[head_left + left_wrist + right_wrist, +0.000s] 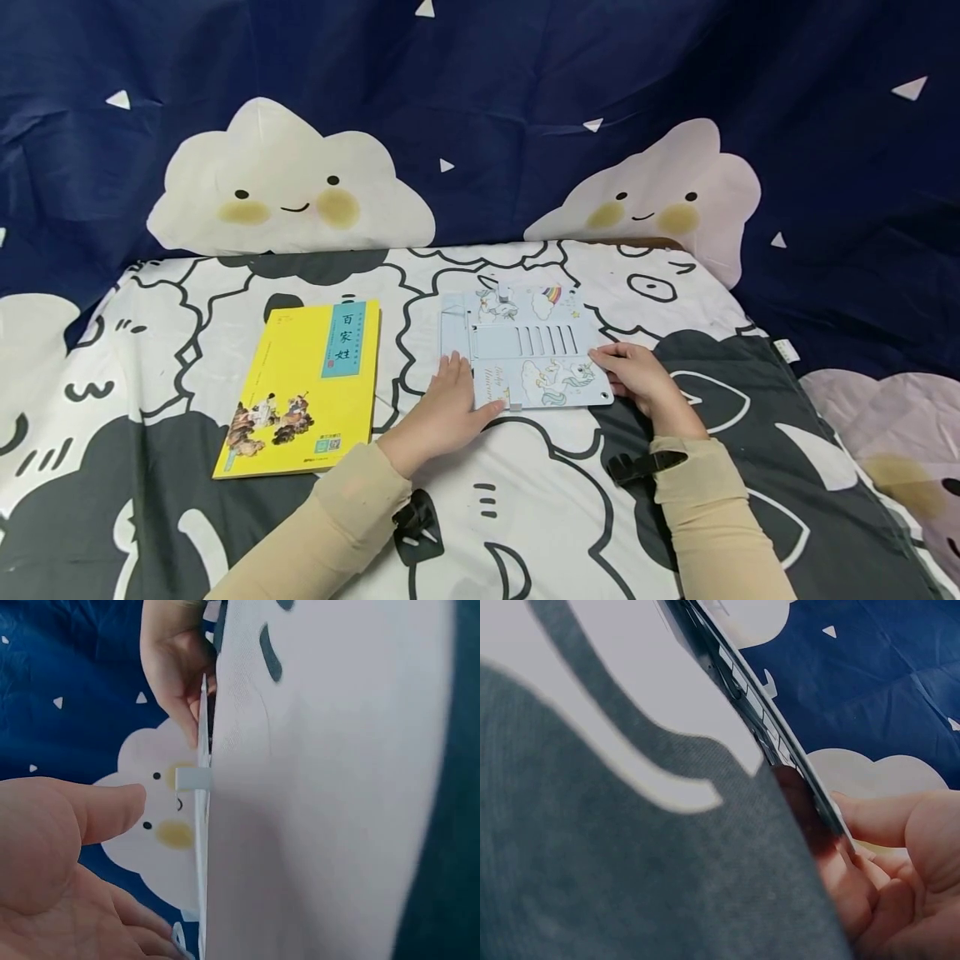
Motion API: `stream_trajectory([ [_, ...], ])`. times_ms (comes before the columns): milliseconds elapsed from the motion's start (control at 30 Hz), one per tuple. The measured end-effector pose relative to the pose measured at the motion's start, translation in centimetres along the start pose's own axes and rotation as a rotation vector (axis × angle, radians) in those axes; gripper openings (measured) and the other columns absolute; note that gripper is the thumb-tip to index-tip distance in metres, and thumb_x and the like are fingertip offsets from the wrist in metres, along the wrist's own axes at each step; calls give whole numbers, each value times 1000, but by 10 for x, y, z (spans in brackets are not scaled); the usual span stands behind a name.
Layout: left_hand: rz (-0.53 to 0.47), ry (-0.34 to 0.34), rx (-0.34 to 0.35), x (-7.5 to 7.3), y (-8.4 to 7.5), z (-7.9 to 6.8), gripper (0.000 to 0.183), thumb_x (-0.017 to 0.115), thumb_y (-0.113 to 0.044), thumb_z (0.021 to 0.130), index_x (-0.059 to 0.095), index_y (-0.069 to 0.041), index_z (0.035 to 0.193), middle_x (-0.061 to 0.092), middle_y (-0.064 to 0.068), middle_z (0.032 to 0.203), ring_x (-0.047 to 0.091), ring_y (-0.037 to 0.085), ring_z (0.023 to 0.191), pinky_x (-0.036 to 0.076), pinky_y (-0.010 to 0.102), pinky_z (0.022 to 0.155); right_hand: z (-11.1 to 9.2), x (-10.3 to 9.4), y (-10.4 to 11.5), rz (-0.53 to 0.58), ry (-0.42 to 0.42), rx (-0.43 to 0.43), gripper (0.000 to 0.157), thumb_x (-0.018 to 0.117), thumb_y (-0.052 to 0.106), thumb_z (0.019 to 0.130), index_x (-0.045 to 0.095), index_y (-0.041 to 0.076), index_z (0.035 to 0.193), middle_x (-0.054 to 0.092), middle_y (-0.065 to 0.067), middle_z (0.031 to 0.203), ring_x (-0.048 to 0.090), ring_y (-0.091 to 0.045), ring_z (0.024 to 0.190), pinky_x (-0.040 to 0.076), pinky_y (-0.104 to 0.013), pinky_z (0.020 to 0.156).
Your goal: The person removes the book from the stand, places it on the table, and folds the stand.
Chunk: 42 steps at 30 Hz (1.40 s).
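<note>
A light blue folding book stand (495,342) with unicorn pictures and a row of slots lies almost flat on the sheet. The left hand (450,408) is at its left front corner, fingers extended over the edge and thumb spread along the front; in the left wrist view this hand (75,870) has loose, straight fingers. At the right edge, the right hand (637,379) pinches the stand. The right wrist view shows the right thumb (877,821) on top and the fingers beneath the panel, whose edge is slightly raised. A small pale clip (193,778) juts from the front edge.
Left of the stand lies a yellow book (307,400) with a blue title label. Both rest on a black-and-white cartoon sheet (525,500). Behind hangs a dark blue cloth (480,100) with smiling clouds. Black straps (645,467) circle the wrists.
</note>
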<state>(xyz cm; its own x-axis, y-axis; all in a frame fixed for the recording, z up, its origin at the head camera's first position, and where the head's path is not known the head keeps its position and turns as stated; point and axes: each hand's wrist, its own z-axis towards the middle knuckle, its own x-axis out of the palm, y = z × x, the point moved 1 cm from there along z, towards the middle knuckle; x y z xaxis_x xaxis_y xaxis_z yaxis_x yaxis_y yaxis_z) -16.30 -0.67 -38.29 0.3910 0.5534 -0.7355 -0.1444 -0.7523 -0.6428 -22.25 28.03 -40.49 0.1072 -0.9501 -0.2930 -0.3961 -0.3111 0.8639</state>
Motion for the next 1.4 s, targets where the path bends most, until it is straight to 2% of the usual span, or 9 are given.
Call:
stream_trajectory([
  [233, 64, 27, 25, 1, -1, 5, 82, 51, -42, 102, 17, 14, 152, 5, 29, 162, -1, 38, 153, 9, 52, 124, 1, -1, -1, -12, -5, 5, 48, 54, 25, 102, 46, -8, 136, 64, 11, 79, 65, -1, 65, 55, -19, 60],
  [667, 257, 84, 28, 3, -2, 9, 81, 50, -46, 101, 21, 9, 153, 10, 24, 164, 5, 36, 154, 10, 55, 124, 1, -2, -3, -48, -21, 11, 49, 54, 29, 103, 47, -6, 137, 64, 10, 82, 64, -1, 67, 55, -19, 60],
  [833, 295, 81, 19, 5, -4, 11, 86, 49, -53, 100, 22, 8, 153, 11, 23, 164, 6, 36, 154, 12, 56, 124, 2, -2, -3, -47, -12, 4, 49, 54, 28, 103, 46, -7, 136, 64, 10, 82, 64, -1, 67, 55, -19, 61],
  [1033, 342, 65, -1, 10, -11, 18, 90, 44, -62, 98, 23, 5, 154, 10, 18, 165, 4, 32, 155, 9, 57, 124, 2, -2, -3, -52, -11, -3, 49, 53, 28, 103, 46, -7, 136, 64, 9, 83, 64, -1, 68, 55, -19, 61],
  [1400, 421, 79, -20, 8, -20, 25, 87, 40, -60, 100, 22, 4, 155, 13, 17, 166, 8, 30, 155, 15, 50, 125, 1, 1, -1, -72, -22, -1, 50, 54, 29, 103, 47, -6, 137, 64, 7, 86, 63, -2, 69, 54, -20, 61],
])
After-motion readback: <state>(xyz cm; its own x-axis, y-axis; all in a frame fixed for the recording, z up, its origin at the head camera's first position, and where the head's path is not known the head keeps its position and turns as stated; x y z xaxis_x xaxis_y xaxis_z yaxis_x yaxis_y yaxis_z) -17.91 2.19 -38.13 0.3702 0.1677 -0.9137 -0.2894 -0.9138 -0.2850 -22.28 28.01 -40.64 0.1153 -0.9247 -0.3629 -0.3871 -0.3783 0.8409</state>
